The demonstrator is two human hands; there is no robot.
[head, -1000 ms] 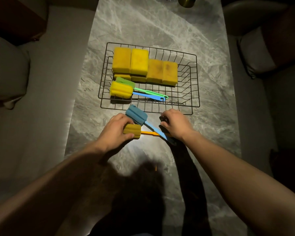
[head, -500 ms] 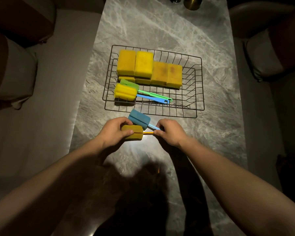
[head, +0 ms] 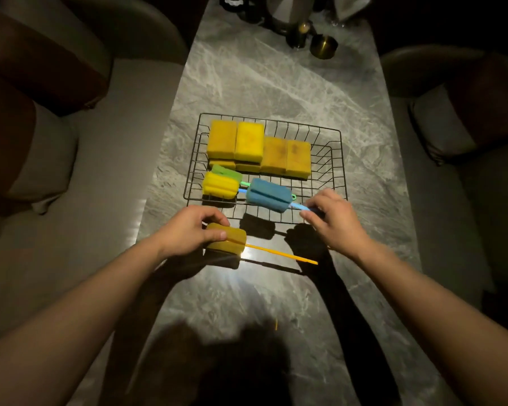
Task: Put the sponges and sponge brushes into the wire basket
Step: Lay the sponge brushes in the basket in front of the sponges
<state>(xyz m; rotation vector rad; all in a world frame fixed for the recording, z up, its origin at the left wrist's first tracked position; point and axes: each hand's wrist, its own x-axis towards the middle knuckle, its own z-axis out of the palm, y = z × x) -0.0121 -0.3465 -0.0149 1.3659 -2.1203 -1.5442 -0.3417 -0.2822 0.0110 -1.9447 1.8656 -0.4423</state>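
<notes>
A person leans over a grey marble table (head: 276,92) in dim light, both bare forearms reaching forward. The right hand (head: 333,221) pinches the blue handle of a blue sponge brush (head: 269,195) between thumb and fingertips, holding it above the near right part of the wire basket (head: 342,159); the blue head points left and casts a dark shadow on the basket floor below, so it hangs clear of the wire. The left hand (head: 192,230) is closed over the head of an orange sponge brush (head: 226,237), thumb on the near side and fingers (head: 214,216) curled over the top. That brush is in front of the basket, outside it, with its thin orange handle stretching right toward the other forearm. It seems lifted slightly off the table, though the glare beneath makes this hard to judge.

Inside the basket, yellow sponges (head: 250,142) lie side by side along the far wall, the two on the left stacked on others, the two on the right darker and lower. In the near left corner lies a yellow sponge brush (head: 220,185) with a green sponge brush (head: 225,171) tucked just behind it, touching; their handles run right and pass under the blue head.

At the far end of the table stand a brass cup (head: 323,46) and some dark containers. Upholstered chairs (head: 440,118) flank the table on both sides.
</notes>
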